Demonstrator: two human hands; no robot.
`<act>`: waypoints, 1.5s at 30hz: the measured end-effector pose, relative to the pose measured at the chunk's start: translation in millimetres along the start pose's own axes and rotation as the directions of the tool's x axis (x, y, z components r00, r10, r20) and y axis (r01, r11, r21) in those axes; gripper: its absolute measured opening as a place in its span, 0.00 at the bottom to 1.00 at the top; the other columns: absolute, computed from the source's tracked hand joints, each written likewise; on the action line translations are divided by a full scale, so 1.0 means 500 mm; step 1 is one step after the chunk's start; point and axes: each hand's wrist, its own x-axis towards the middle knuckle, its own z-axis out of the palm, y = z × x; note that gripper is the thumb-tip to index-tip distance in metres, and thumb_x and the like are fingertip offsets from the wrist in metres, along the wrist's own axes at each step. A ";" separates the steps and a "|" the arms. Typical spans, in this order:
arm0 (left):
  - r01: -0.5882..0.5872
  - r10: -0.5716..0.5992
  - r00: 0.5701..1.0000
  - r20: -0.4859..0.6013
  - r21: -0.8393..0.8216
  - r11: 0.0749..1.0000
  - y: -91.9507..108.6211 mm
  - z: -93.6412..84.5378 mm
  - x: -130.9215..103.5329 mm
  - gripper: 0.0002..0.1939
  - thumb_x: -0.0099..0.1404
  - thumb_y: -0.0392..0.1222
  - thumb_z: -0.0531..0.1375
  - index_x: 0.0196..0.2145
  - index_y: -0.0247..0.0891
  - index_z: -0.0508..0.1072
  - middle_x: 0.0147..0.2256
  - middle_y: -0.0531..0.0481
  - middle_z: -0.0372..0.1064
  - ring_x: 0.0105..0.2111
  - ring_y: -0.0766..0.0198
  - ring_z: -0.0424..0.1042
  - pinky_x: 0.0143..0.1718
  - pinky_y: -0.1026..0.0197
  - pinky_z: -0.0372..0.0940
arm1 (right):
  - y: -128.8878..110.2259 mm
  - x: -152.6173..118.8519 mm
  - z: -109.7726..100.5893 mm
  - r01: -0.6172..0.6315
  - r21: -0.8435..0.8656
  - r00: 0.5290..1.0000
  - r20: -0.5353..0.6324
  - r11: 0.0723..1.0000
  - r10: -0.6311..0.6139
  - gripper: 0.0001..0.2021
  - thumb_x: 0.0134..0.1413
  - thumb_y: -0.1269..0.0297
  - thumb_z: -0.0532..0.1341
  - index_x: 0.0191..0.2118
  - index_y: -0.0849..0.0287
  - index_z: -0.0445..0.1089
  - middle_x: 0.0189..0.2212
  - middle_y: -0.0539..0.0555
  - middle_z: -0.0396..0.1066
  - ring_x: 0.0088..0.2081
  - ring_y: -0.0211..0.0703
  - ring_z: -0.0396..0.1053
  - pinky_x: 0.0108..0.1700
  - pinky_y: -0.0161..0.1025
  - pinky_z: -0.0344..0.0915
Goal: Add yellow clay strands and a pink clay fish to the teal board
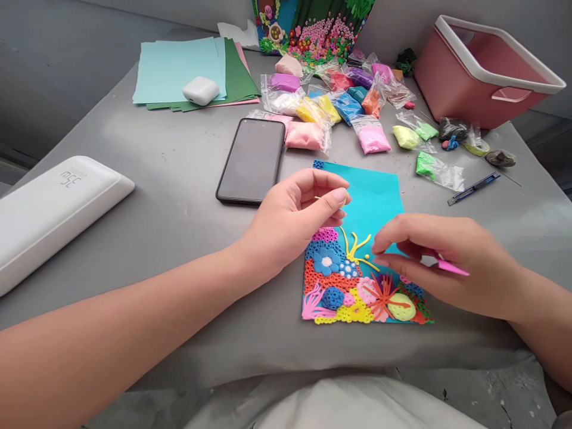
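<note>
My left hand (pixel 308 205) is closed in a pinch above the left side of a blue card (pixel 370 193). A bit of yellow clay (pixel 344 206) shows at its fingertips. Over the card's right side, my right hand (pixel 442 256) is curled, thumb and forefinger close together. A slim tool with a pink pointed end (pixel 452 268) is tucked in that hand; the rest is hidden by the fingers. Clay shapes cover the card's lower part: a blue flower (pixel 326 261), a red-orange spray (pixel 385 298), a pale yellow disc (pixel 401 307) and branching yellow strands (pixel 353 247).
A black phone (pixel 251 159) lies beyond my left hand. Bagged clay in several colours (pixel 306 136) spreads across the back. A blue cutter (pixel 473 189) rests at right, near a pink bin (pixel 465 77). Coloured paper (pixel 179 62), a white earbud case (pixel 201 90) and a white device (pixel 58 208) are leftward.
</note>
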 end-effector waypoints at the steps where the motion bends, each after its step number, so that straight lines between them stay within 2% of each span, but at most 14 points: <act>1: -0.001 0.001 1.000 0.000 -0.001 1.000 0.000 0.000 0.000 0.10 0.61 0.43 0.70 0.37 0.38 0.75 0.35 0.54 0.75 0.31 0.70 0.74 0.38 0.65 0.72 | 0.003 0.000 -0.005 0.013 -0.013 1.000 -0.024 1.000 -0.013 0.05 0.64 0.69 0.60 0.42 0.53 0.72 0.35 0.49 0.76 0.30 0.35 0.71 0.30 0.33 0.67; 3: -0.001 0.001 1.000 -0.003 0.003 1.000 -0.001 -0.001 0.000 0.10 0.61 0.43 0.70 0.37 0.38 0.75 0.35 0.53 0.75 0.32 0.69 0.74 0.39 0.64 0.72 | 0.011 0.001 -0.011 0.047 -0.039 0.997 -0.051 0.998 -0.049 0.06 0.64 0.69 0.60 0.42 0.53 0.73 0.37 0.51 0.77 0.35 0.37 0.73 0.35 0.34 0.69; 5: -0.001 0.001 1.000 -0.005 0.004 1.000 -0.003 -0.001 0.000 0.11 0.60 0.44 0.71 0.37 0.38 0.75 0.35 0.53 0.76 0.32 0.69 0.75 0.39 0.64 0.72 | 0.021 0.003 -0.012 0.068 -0.048 0.997 -0.030 0.997 -0.070 0.08 0.64 0.69 0.60 0.43 0.52 0.76 0.40 0.53 0.76 0.37 0.39 0.75 0.37 0.35 0.71; 8: -0.003 0.003 1.000 -0.002 -0.006 1.000 -0.005 -0.002 0.002 0.12 0.59 0.44 0.71 0.37 0.38 0.75 0.35 0.53 0.76 0.31 0.69 0.74 0.39 0.64 0.72 | 0.031 0.005 -0.004 0.063 -0.031 0.997 0.039 0.998 -0.061 0.08 0.65 0.67 0.61 0.44 0.52 0.78 0.40 0.54 0.76 0.36 0.39 0.75 0.37 0.36 0.72; 15: -0.002 0.003 1.000 0.010 -0.023 1.000 -0.005 -0.002 0.003 0.14 0.57 0.45 0.73 0.37 0.37 0.76 0.34 0.55 0.75 0.31 0.71 0.74 0.38 0.66 0.72 | 0.038 0.013 0.007 0.041 0.005 0.992 0.118 0.999 -0.042 0.10 0.65 0.69 0.60 0.43 0.50 0.79 0.41 0.53 0.75 0.35 0.37 0.75 0.37 0.34 0.71; 22: -0.001 0.001 1.000 0.015 -0.026 1.000 -0.004 -0.002 0.002 0.14 0.58 0.45 0.73 0.37 0.37 0.75 0.34 0.56 0.75 0.31 0.72 0.74 0.37 0.67 0.72 | 0.033 0.015 0.008 0.068 0.017 0.995 0.066 0.998 -0.069 0.07 0.66 0.69 0.60 0.41 0.54 0.77 0.39 0.53 0.75 0.38 0.38 0.75 0.40 0.33 0.70; 27: -0.002 0.003 1.000 0.018 -0.027 1.000 -0.003 -0.002 0.003 0.14 0.58 0.44 0.72 0.37 0.37 0.75 0.33 0.56 0.75 0.31 0.72 0.74 0.37 0.67 0.72 | 0.018 0.008 0.018 0.074 0.085 0.992 0.094 0.994 -0.082 0.09 0.65 0.72 0.59 0.42 0.53 0.76 0.40 0.52 0.73 0.38 0.36 0.74 0.40 0.31 0.70; 36: 0.004 -0.003 1.000 0.017 -0.020 1.000 -0.001 -0.001 0.002 0.14 0.58 0.44 0.73 0.36 0.37 0.75 0.33 0.55 0.75 0.31 0.71 0.74 0.36 0.67 0.72 | 0.023 0.009 0.032 0.066 0.071 0.995 0.075 0.995 -0.071 0.09 0.63 0.73 0.61 0.41 0.54 0.77 0.40 0.51 0.73 0.37 0.34 0.73 0.39 0.30 0.69; 39: 0.000 0.000 1.000 0.018 -0.026 1.000 -0.001 -0.001 0.002 0.13 0.57 0.44 0.73 0.36 0.37 0.75 0.33 0.55 0.75 0.32 0.71 0.74 0.36 0.67 0.72 | 0.018 0.008 0.026 0.072 0.056 0.995 0.067 0.996 -0.076 0.07 0.64 0.69 0.62 0.42 0.53 0.78 0.40 0.52 0.74 0.36 0.34 0.73 0.38 0.31 0.69; 41: 0.000 0.001 1.000 0.020 -0.033 0.999 -0.002 0.000 0.002 0.14 0.57 0.44 0.73 0.36 0.37 0.75 0.33 0.56 0.75 0.32 0.71 0.74 0.36 0.67 0.72 | 0.013 0.006 0.018 0.080 0.071 0.997 0.009 0.994 -0.081 0.07 0.66 0.65 0.61 0.40 0.54 0.78 0.38 0.52 0.74 0.35 0.35 0.73 0.38 0.32 0.69; 43: 0.000 0.000 1.000 0.021 -0.035 0.999 -0.002 0.000 0.002 0.14 0.57 0.44 0.73 0.36 0.37 0.75 0.33 0.56 0.75 0.32 0.71 0.74 0.36 0.67 0.72 | 0.009 0.003 0.009 0.072 0.124 0.994 -0.086 0.990 -0.062 0.15 0.71 0.59 0.54 0.38 0.55 0.77 0.37 0.53 0.74 0.35 0.36 0.72 0.38 0.33 0.68; 45: 0.002 -0.001 1.000 0.019 -0.032 0.999 -0.002 0.000 0.002 0.14 0.57 0.45 0.73 0.36 0.37 0.75 0.32 0.56 0.75 0.32 0.71 0.74 0.36 0.67 0.72 | 0.006 -0.001 0.002 0.071 0.185 0.989 -0.141 0.980 -0.045 0.27 0.74 0.49 0.43 0.37 0.54 0.76 0.38 0.55 0.74 0.38 0.40 0.73 0.41 0.37 0.69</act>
